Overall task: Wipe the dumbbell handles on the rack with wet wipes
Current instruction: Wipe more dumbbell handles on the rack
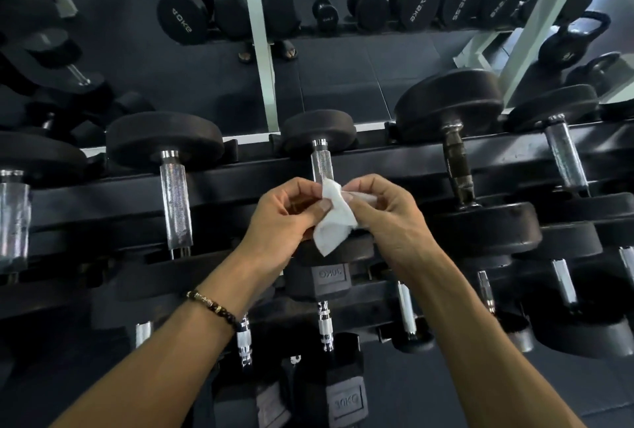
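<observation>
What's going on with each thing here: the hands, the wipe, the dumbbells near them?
Left hand: grip pinches the wipe.
Right hand: grip pinches the wipe's other side.
Wet wipe: white, crumpled, held between both hands.
Middle dumbbell handle: bare, on the rack, behind the wipe.
Dark dumbbell handle: resting on the rack, untouched.

I hold a white wet wipe [334,218] between both hands, my left hand [288,218] and right hand [387,218] pinching it just in front of a knurled dumbbell handle [322,167] on the rack [240,180]. A beaded bracelet [214,307] circles my left wrist.
</observation>
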`<state>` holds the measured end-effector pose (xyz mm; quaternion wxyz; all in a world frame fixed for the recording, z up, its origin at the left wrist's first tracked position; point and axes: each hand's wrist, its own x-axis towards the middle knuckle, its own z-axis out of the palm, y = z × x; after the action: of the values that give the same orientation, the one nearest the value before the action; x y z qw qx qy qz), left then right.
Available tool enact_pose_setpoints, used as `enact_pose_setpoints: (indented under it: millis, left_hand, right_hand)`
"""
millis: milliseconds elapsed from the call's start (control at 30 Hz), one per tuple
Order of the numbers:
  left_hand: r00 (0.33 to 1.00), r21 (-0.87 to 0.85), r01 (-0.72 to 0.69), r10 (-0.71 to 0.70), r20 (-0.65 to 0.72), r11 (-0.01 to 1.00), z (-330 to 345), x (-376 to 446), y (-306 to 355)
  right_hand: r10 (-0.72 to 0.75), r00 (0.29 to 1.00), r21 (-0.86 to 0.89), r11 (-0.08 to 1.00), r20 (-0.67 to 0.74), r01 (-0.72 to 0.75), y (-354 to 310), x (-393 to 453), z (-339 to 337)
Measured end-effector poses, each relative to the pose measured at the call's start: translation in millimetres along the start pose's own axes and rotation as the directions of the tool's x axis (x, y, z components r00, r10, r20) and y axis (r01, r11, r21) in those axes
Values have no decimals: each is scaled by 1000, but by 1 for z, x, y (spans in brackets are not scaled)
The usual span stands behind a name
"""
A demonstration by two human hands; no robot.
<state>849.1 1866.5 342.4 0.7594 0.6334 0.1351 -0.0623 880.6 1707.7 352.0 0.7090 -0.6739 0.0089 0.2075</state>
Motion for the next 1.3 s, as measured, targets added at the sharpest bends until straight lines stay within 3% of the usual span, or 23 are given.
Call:
enact_pose_setpoints:
  millis: [67,233,300,367,400,467,533,733,1000,1200,1300]
  left_hand:
    - [998,42,-48,50,-39,998,2,5,-5]
    - [966,473,-107,205,-160,874,0,13,-16]
    - [939,613,-138,300,-169,778,-2,10,-26]
    - [929,691,-175,350,-119,701,-6,5,-38]
    - [937,712,-180,339,-87,678,-7,2,-44]
    - [958,718,-143,278,-72,681,-9,-2,-51]
    - [969,691,-99,226,-96,716,-11,-2,-54]
    - [978,615,-49,162,-129,787,-8,-3,-58]
    - [982,606,-27,135,-132,795,-4,-7,-66]
    - [981,623,-27,142,-135,782,-3,-7,-69]
    - [981,622,-27,139,-133,783,-2,-6,-69]
  right_hand:
    - [50,998,-6,999,46,-50,5,7,-2]
    - [103,992,-61,993,70,-99,8,23,-17]
    - [20,997,-143,989,-77,-31,5,34,-20]
    - [-178,957,-298,949,-229,105,5,53,-21]
    - [-258,935,-375,914,-242,156,7,63,-19]
    - [-341,928,-500,836,-151,226,16,80,-10]
    - [-323,946,-553,794,-33,252,30,87,-2]
    - [-248,967,-600,765,64,236,43,76,-21]
    - [-298,952,-414,877,-69,244,37,92,2]
    - [-307,947,-583,755,91,300,46,62,-20]
    - [-414,909,-554,749,39,365,38,88,-9]
